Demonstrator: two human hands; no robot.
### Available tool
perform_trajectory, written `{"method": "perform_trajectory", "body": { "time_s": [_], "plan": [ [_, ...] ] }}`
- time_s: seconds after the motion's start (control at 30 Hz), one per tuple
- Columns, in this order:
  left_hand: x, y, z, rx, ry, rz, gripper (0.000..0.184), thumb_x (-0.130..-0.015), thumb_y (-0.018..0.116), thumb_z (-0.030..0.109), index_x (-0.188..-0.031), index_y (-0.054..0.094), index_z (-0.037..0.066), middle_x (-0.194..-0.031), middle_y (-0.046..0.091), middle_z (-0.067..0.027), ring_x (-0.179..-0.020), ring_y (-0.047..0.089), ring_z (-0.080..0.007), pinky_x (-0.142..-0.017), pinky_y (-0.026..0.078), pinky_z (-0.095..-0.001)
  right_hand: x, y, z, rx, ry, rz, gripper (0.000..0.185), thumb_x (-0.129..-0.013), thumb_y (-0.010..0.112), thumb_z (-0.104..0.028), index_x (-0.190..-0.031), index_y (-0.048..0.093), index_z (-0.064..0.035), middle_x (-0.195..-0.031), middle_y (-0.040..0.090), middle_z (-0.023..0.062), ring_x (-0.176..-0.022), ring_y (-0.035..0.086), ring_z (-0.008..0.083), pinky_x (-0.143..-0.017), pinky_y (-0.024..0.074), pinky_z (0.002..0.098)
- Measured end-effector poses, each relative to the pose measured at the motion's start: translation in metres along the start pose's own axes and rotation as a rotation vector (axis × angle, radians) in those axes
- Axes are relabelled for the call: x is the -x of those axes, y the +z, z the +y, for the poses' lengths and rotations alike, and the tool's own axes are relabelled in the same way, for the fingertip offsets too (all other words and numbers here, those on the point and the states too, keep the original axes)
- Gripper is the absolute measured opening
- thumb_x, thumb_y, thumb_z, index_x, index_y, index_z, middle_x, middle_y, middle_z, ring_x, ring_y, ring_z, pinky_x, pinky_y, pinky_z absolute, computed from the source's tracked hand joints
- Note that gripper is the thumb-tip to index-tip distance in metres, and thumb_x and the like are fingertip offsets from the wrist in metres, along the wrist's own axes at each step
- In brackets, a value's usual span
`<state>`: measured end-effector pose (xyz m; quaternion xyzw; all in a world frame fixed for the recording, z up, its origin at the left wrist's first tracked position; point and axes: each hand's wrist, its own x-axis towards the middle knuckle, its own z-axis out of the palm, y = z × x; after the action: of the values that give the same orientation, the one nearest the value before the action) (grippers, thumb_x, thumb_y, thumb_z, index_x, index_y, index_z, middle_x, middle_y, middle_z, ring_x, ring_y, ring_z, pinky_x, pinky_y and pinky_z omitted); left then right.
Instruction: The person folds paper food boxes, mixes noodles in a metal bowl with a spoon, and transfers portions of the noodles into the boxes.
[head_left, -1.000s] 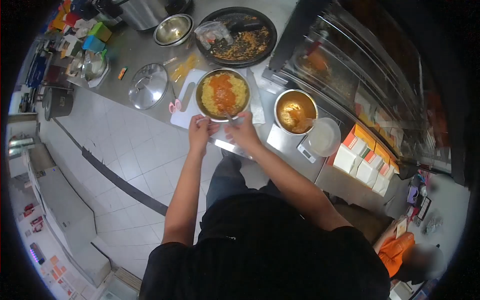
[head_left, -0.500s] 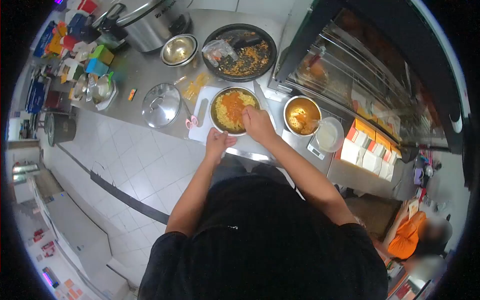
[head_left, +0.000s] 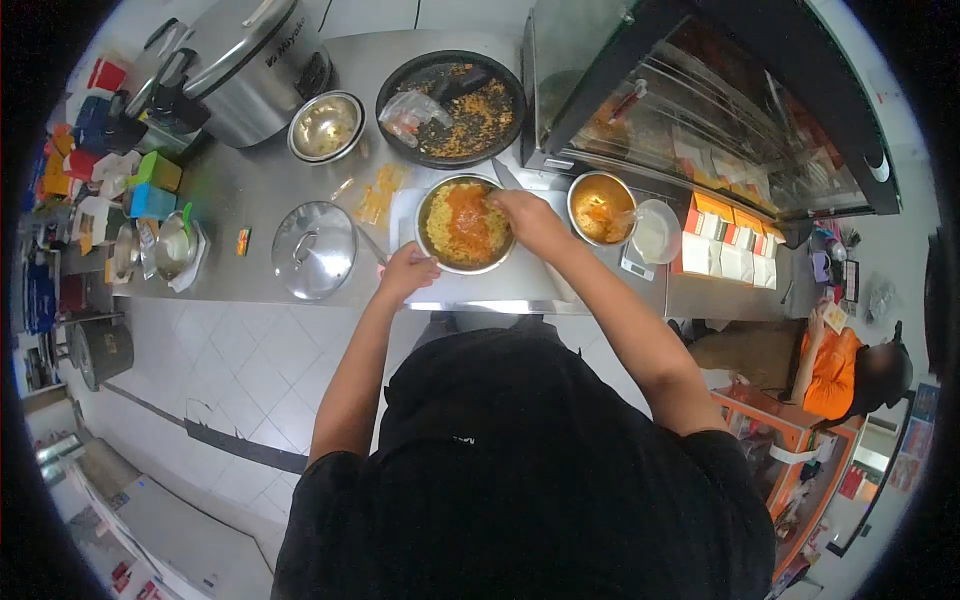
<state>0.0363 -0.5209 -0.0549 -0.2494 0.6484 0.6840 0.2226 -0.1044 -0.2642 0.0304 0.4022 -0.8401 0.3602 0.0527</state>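
The food (head_left: pixel 438 217) is yellow — its sauce (head_left: pixel 471 212) orange-red

round lid (head_left: pixel 322 262) on metal counter (head_left: pixel 240 190)

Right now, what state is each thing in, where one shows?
Front bowl: uncovered, holding sauced yellow food
Left hand: at front bowl's rim
Right hand: over front bowl's right edge
Metal lid: lying flat
Sauce bowl: uncovered
Black tray: crumb-strewn
Small bowls: nested
Plastic bag: crumpled
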Motion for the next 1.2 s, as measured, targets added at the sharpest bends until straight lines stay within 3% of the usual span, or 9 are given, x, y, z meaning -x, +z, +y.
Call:
{"method": "perform_trajectory", "body": {
  "time_s": [0.2,0.3,0.53,0.7,0.8,0.87,1.07,1.13,1.2],
  "plan": [
    [0.013,-0.017,0.005,0.230,-0.075,0.186,0.026,-0.105,0.057,0.022,-0.128,0.052,0.011,-0.122,0.065,-0.0131,-0.097,0.072,-0.0237,-0.082,0.058,-0.0351,0.037,0.016,0.001,0.125,0.566,0.012,0.024,-0.105,0.049,-0.018,-0.100,0.065,-0.0005,-0.085,0.071,0.0222,-0.075,0.070,0.0418,-0.069,0.0563,0.0484],
    [0.062,-0.043,0.028,0.604,0.182,0.080,0.040,-0.109,0.046,0.043,-0.134,0.045,0.012,-0.128,0.061,-0.0189,-0.104,0.072,-0.0335,-0.086,0.058,-0.0411,0.043,0.023,-0.010,-0.058,0.710,0.156,0.029,-0.108,0.049,-0.023,-0.102,0.067,0.0003,-0.074,0.070,0.0195,-0.065,0.071,0.0361,-0.063,0.0561,0.0454],
    [0.170,-0.056,0.125,0.922,0.447,-0.287,0.073,-0.105,0.039,0.065,-0.152,0.034,0.010,-0.147,0.048,-0.0302,-0.108,0.069,-0.0467,-0.094,0.055,-0.0530,0.030,0.041,-0.021,-0.190,0.752,0.264,0.029,-0.106,0.057,-0.025,-0.112,0.071,-0.0005,-0.073,0.073,0.0153,-0.065,0.073,0.0270,-0.065,0.0571,0.0390],
    [0.293,-0.052,0.206,1.002,0.711,-0.887,0.098,-0.097,0.037,0.078,-0.166,-0.012,0.028,-0.161,0.016,-0.0426,-0.112,0.066,-0.0538,-0.102,0.045,-0.0686,0.021,0.022,-0.046,-0.049,0.611,0.230,0.027,-0.106,0.058,-0.024,-0.109,0.071,-0.0009,-0.080,0.072,0.0187,-0.072,0.073,0.0320,-0.068,0.0570,0.0405],
    [0.325,-0.060,0.209,0.859,0.752,-1.055,0.095,-0.099,0.040,0.074,-0.164,-0.016,0.035,-0.162,0.012,-0.0407,-0.117,0.062,-0.0569,-0.101,0.039,-0.0793,0.009,0.009,-0.058,0.146,0.438,0.159,0.021,-0.104,0.057,-0.019,-0.103,0.068,-0.0005,-0.085,0.071,0.0218,-0.079,0.071,0.0409,-0.070,0.0555,0.0464],
    [0.333,-0.060,0.211,0.834,0.740,-1.083,0.096,-0.098,0.040,0.076,-0.164,-0.016,0.033,-0.163,0.009,-0.0407,-0.117,0.063,-0.0565,-0.102,0.039,-0.0788,0.012,0.010,-0.052,0.269,0.311,0.104,0.019,-0.104,0.057,-0.016,-0.100,0.066,0.0000,-0.086,0.070,0.0229,-0.080,0.069,0.0433,-0.070,0.0545,0.0493],
    [0.343,-0.059,0.225,0.802,0.666,-1.035,0.102,-0.095,0.038,0.080,-0.164,-0.015,0.028,-0.163,0.001,-0.0404,-0.116,0.063,-0.0551,-0.102,0.039,-0.0773,0.028,0.038,-0.004,0.144,0.731,0.185,0.025,-0.105,0.052,-0.017,-0.095,0.066,0.0007,-0.087,0.069,0.0272,-0.077,0.067,0.0451,-0.068,0.0536,0.0511],
    [0.341,-0.055,0.232,0.801,0.606,-0.914,0.104,-0.094,0.038,0.082,-0.164,-0.015,0.026,-0.164,-0.002,-0.0403,-0.116,0.064,-0.0546,-0.102,0.040,-0.0768,0.041,0.060,0.050,-0.047,0.812,0.289,0.043,-0.112,0.041,-0.029,-0.092,0.065,0.0009,-0.072,0.070,0.0141,-0.058,0.066,0.0224,-0.054,0.0524,0.0361],
    [0.309,-0.047,0.223,0.832,0.596,-0.659,0.106,-0.093,0.037,0.084,-0.164,-0.014,0.024,-0.164,-0.004,-0.0403,-0.116,0.064,-0.0542,-0.103,0.040,-0.0763,0.024,0.043,0.037,-0.545,1.191,0.328,0.037,-0.110,0.044,-0.023,-0.093,0.066,0.0007,-0.076,0.072,0.0149,-0.059,0.066,0.0237,-0.056,0.0541,0.0359]
  ]
}}
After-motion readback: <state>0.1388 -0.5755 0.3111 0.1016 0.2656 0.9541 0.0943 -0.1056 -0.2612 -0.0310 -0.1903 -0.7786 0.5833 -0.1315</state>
